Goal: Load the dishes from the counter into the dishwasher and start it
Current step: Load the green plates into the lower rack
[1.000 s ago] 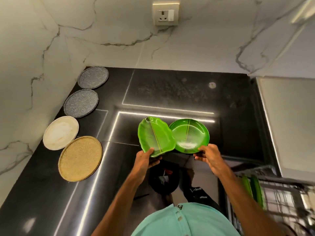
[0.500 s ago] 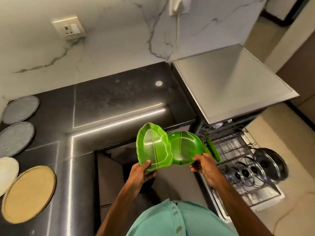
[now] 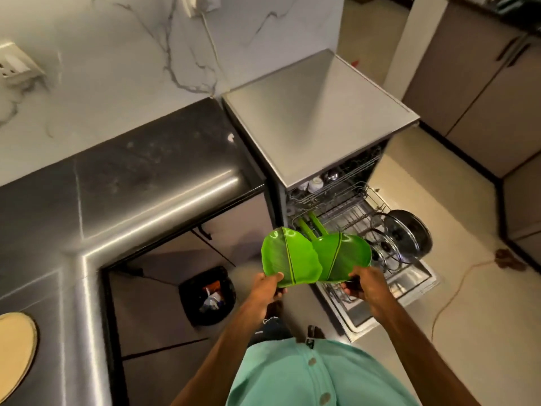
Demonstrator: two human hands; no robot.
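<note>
Now, left hand [image 3: 265,291] gripping front green plate [image 3: 288,260], right hand [image 3: 364,284] gripping rear green plate [image 3: 347,253]

The left leaf plate [image 3: 288,256] and the right leaf plate [image 3: 347,256] are moulded in smooth, glossy green plastic. The tabletop [image 3: 131,183] is finished in polished black stone, in which a strip of light is mirrored. The wall [image 3: 117,68] is clad in white veined marble. The dishwasher top [image 3: 316,112] is made of brushed metal, and its lower rack [image 3: 345,218] of bright wire. The round tan plate [image 3: 14,344] appears matt and grainy. The shirt [image 3: 292,376] is of teal cloth.
</note>
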